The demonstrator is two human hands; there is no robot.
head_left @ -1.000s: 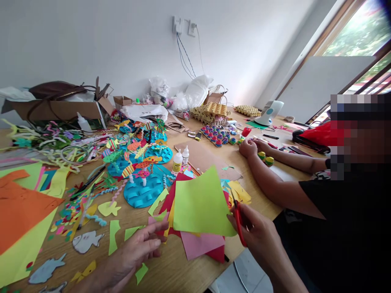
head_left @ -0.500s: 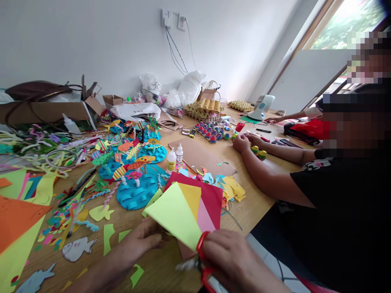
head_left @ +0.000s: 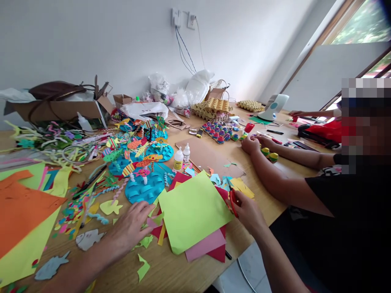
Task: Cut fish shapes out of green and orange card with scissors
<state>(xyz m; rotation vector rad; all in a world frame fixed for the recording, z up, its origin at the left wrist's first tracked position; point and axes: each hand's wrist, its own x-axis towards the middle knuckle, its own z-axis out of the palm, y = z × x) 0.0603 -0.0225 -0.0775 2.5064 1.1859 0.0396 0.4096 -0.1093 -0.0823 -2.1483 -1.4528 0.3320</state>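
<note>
My right hand (head_left: 249, 211) is closed around red-handled scissors (head_left: 233, 201) at the right edge of a light green paper sheet (head_left: 195, 211). That sheet lies flat over pink paper (head_left: 206, 245) and dark red paper (head_left: 218, 252). To its left, my left hand (head_left: 132, 223) is low over the table with fingers stretched out, holding nothing. Small green paper scraps (head_left: 143, 267) are close by it. Just beyond my left hand sits a blue woven paper base (head_left: 143, 187) bearing paper fish.
Two glue bottles (head_left: 178, 158) stand behind the papers. A grey paper fish (head_left: 51, 266) and orange paper (head_left: 23, 211) lie at left. On the right, a co-worker's hands (head_left: 252, 144) work with painted egg-carton pieces (head_left: 269, 154). Egg trays (head_left: 212, 108) stand by the wall.
The light green sheet, earlier raised and tilted, now lies flat on the stack. My right hand has moved up and right with the scissors; my left hand has moved up and left, fingers stretched.
</note>
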